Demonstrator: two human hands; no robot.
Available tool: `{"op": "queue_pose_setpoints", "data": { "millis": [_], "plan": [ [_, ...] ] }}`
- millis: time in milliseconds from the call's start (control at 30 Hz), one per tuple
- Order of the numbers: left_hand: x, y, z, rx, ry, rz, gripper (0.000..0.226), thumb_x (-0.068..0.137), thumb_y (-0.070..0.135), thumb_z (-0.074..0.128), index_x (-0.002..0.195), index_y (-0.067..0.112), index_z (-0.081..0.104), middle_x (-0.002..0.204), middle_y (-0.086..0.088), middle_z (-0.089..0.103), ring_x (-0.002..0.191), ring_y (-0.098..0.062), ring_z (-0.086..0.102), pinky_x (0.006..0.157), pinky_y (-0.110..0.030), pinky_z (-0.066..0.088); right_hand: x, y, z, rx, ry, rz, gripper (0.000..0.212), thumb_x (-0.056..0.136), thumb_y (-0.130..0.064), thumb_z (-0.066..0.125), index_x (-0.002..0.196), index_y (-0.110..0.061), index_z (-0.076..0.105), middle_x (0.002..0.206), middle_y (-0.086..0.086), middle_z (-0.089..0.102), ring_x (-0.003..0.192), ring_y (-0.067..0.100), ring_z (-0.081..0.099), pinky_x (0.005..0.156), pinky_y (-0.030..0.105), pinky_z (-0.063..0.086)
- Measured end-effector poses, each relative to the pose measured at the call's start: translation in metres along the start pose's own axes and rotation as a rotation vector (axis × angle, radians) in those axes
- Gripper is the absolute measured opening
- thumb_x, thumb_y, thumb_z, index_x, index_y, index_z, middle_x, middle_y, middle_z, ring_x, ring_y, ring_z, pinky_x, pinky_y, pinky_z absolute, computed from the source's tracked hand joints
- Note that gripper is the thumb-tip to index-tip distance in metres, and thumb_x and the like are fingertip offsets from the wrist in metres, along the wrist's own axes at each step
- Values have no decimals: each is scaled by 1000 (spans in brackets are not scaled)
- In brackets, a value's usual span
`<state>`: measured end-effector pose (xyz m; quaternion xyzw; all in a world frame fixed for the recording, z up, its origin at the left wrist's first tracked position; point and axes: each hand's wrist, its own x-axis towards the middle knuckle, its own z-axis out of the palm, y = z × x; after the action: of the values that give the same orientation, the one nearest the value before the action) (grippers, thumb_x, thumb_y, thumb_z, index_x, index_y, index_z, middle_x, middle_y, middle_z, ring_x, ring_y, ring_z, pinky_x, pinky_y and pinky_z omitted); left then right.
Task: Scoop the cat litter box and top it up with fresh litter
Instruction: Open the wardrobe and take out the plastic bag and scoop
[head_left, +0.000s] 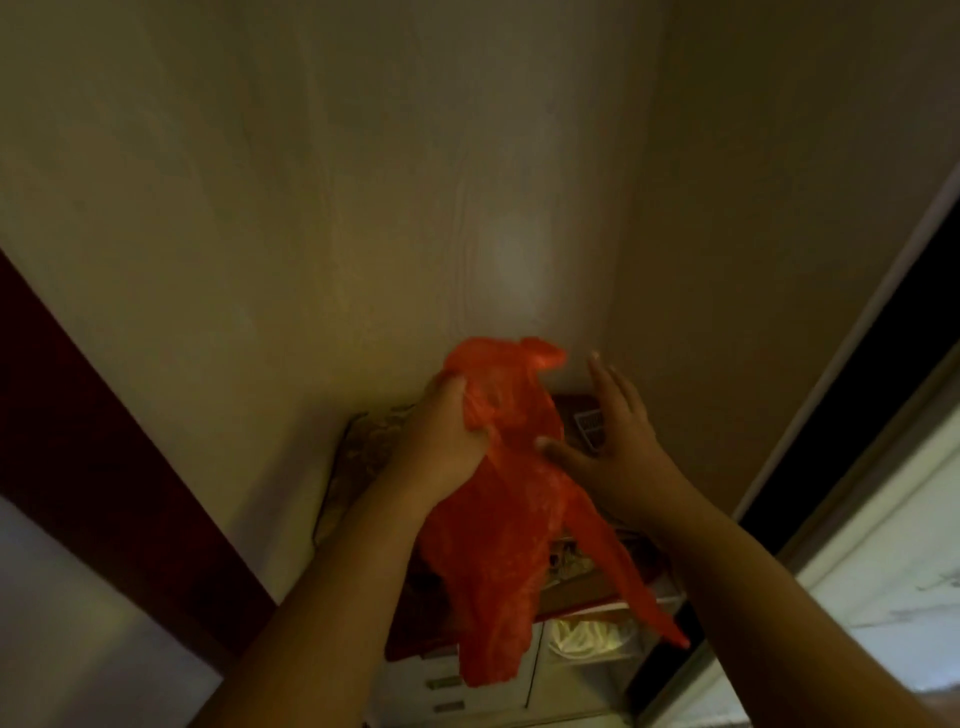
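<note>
A thin red plastic bag hangs crumpled in front of me, its handle strip trailing down to the lower right. My left hand grips the bag near its upper part, fingers curled into the plastic. To the right of the bag is my right hand, its fingers straight and spread, the thumb touching the plastic. No litter box, scoop or litter is in view.
A pale wood-grain panel fills the view ahead. Below the hands lies a cluttered surface with a dark red box and papers. Under it stand plastic drawers. A dark red panel runs at the left, a white frame at the right.
</note>
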<state>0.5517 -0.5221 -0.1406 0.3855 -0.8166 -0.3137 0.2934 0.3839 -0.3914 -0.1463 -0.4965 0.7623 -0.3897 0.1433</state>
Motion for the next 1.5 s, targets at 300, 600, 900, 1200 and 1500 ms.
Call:
{"op": "queue_pose_setpoints", "data": {
  "millis": [300,600,900,1200,1500],
  "plan": [
    [19,-1,-46,-333,103,-73,92,84,9,70,154,46,23,157,9,37,137,-13,46,113,-43,42,-5,63,29,-190,-261,245,112,81,-20,81,160,-20,2,157,9,38,139,26,45,100,31,43],
    [13,0,-67,-390,169,-60,81,80,7,67,135,59,39,140,4,55,121,-20,60,102,-47,52,-1,63,20,-437,-369,276,40,98,-22,53,138,-21,57,127,7,65,102,18,62,76,14,42],
    [-17,18,-43,-73,-316,-4,95,75,35,77,148,53,19,145,10,49,115,-9,57,88,-26,46,6,-36,-4,226,-23,-50,15,92,-9,69,100,-20,76,92,-1,76,88,18,73,82,41,59],
    [-30,19,-1,40,-183,247,31,94,27,63,123,39,57,110,23,60,108,-3,62,87,-15,49,-5,-78,-11,173,123,-294,30,93,-26,68,119,-39,64,131,-16,61,123,7,57,105,45,48],
    [-30,34,-19,-126,-163,208,43,86,-1,61,106,37,66,87,25,65,91,5,66,69,-4,42,-10,-50,-22,-64,-264,-353,92,69,-67,77,146,-59,27,153,-24,35,144,1,32,118,38,36]
  ]
}}
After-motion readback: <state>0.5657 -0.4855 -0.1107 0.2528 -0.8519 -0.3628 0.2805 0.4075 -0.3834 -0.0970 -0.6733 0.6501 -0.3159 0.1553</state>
